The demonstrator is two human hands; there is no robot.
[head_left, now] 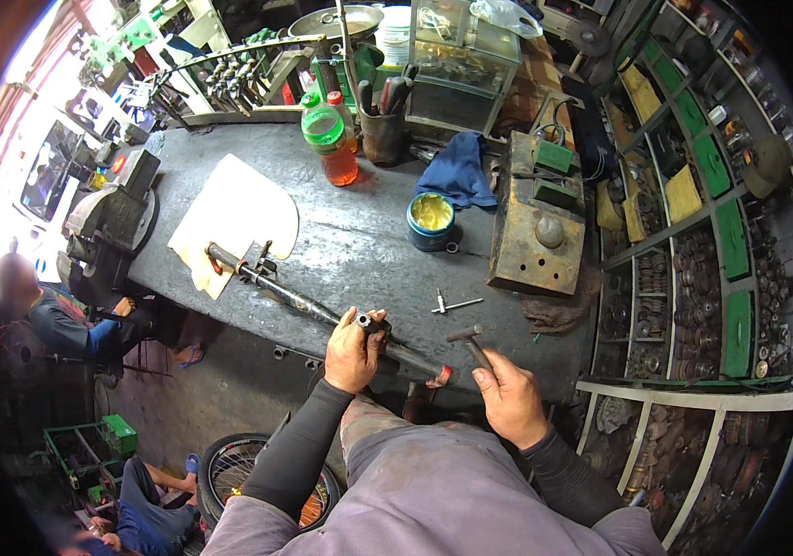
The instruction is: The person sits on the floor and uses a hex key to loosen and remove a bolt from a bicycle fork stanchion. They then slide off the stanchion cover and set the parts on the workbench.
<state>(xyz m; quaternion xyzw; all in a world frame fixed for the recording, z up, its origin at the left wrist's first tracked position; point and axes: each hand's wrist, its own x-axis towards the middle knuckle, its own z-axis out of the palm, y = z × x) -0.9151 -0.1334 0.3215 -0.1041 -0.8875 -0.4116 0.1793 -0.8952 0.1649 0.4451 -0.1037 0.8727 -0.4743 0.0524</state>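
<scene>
My left hand (350, 357) is closed around a short metal part with a round, hollow end (366, 321). It sits over a long dark metal tube (299, 301) lying slantwise across the bench's near edge; whether the two are joined I cannot tell. The tube has a reddish near end (441, 376) and a small bracket (265, 264) toward its far end, which rests by a white cloth (237, 206). In my right hand (514, 408) is a hammer (466, 334), gripped by its handle, its head raised just right of the tube. A small T-shaped metal tool (455, 304) lies beyond the hammer.
On the dark bench (229, 148) stand an open grease tub (431, 221), bottles of red liquid (336, 159), a blue rag (459, 171) and a rusty metal box (535, 246). A vise (104, 218) is at left, near a seated person (67, 320). Shelves of parts (674, 296) line the right.
</scene>
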